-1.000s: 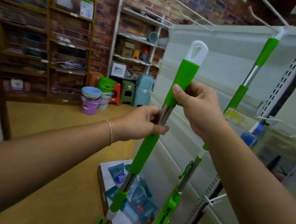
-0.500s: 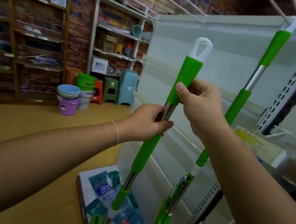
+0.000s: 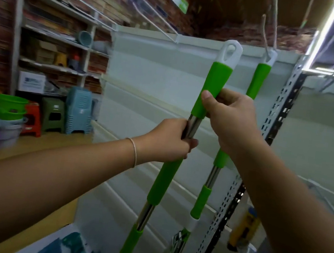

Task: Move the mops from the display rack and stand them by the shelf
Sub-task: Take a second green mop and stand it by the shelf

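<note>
Before white rack panel (image 3: 147, 77) — both hands gripping green mop (image 3: 164, 177), left hand (image 3: 168, 141), right hand (image 3: 231, 122)

Both forearms are bare, with a thin pale bracelet (image 3: 134, 154) circling the wrist beside the left hand (image 3: 168, 141).

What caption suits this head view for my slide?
Both hands, left and right, grip a green-and-steel mop handle beside a second hanging mop.

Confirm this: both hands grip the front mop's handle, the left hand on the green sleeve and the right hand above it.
Not quite. In the head view the left hand grips the bare steel section of the front mop, not a green sleeve. The right hand does grip above it.
</note>
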`<state>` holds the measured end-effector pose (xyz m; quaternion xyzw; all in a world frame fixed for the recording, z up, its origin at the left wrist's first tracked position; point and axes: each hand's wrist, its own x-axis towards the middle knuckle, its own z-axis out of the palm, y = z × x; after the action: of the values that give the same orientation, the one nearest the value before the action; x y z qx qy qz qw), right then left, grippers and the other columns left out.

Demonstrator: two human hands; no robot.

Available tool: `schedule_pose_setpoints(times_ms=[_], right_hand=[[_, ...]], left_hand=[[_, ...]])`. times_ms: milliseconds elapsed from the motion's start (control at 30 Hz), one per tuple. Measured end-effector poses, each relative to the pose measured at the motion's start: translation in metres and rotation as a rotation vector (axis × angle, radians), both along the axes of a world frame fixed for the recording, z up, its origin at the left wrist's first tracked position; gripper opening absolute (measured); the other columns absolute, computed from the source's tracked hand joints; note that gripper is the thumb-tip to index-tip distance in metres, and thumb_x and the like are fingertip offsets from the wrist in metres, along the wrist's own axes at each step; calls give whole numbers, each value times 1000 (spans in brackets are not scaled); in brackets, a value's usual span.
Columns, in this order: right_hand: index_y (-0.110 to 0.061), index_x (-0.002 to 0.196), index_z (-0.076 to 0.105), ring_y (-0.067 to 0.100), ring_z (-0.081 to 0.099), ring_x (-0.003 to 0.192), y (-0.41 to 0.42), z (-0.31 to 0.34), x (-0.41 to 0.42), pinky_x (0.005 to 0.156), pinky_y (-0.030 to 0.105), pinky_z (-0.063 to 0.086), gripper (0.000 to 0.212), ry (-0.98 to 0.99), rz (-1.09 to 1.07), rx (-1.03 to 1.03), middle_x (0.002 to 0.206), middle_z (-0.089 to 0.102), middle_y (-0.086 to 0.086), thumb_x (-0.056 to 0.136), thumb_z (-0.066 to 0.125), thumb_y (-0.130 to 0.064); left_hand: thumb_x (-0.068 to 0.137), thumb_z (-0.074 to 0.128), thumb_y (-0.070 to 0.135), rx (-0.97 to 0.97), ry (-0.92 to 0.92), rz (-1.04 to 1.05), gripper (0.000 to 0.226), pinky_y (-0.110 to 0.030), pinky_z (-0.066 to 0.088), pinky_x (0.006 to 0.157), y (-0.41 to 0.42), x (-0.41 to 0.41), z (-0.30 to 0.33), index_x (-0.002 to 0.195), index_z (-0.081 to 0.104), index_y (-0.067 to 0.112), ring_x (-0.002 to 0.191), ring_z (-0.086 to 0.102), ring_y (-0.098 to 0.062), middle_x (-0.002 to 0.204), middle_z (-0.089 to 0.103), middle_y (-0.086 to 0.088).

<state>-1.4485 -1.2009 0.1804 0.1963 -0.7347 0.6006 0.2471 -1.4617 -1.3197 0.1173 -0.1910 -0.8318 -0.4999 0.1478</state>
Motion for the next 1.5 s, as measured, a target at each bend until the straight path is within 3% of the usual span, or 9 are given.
schedule_pose_setpoints(times_ms=[267,400,567,733,1033,1133,1200,1500], right_hand=[[-23,79,67,34,70,96,-4,37,-14,87,49,58,15,82,-230,27,92,74,12,93,67,-19],[-21,78,67,40,69,97,-3,51,-17,90,55,56,17,106,-325,22,98,73,20,94,64,-17],[-24,83,65,20,72,89,3,66,-17,85,36,59,13,134,-369,18,92,74,3,94,64,-19],[-16,96,67,18,71,88,7,81,-23,80,29,57,5,118,-390,20,94,72,4,96,62,-17],[-6,106,68,26,71,96,25,76,-52,85,34,59,15,31,-449,19,102,72,12,97,60,-14],[-11,91,67,25,70,94,32,73,-64,88,37,59,9,-8,-460,19,98,71,10,96,61,-14],[-16,81,65,25,70,92,38,71,-72,91,41,58,16,-20,-469,9,93,70,8,96,61,-14],[-12,84,59,34,70,98,51,81,-97,89,52,58,16,-150,-555,108,111,68,20,97,57,-21]], left_hand=[[86,70,18,-21,116,-198,17,-46,60,74,-1,-46,38,89,57,7,69,73,-24,83,70,-14],[83,72,24,-54,198,-232,18,-45,59,73,5,-55,54,83,59,12,72,71,-25,82,70,-11],[83,71,26,-36,261,-288,15,-44,59,76,11,-62,69,82,60,15,77,69,-24,83,69,-8],[84,71,28,-14,275,-302,19,-43,58,79,21,-70,80,86,62,12,80,68,-25,85,69,-9],[85,69,27,-13,201,-344,26,-45,59,75,43,-96,73,94,64,3,75,71,-27,86,71,-14],[85,69,25,-4,155,-357,23,-42,59,73,51,-105,68,94,64,4,72,71,-24,86,71,-14],[85,69,24,-1,134,-365,22,-42,59,74,58,-112,66,94,65,5,73,71,-25,85,72,-14],[86,69,25,72,14,-437,20,-48,56,86,77,-141,65,96,65,9,86,69,-30,88,71,-12]])
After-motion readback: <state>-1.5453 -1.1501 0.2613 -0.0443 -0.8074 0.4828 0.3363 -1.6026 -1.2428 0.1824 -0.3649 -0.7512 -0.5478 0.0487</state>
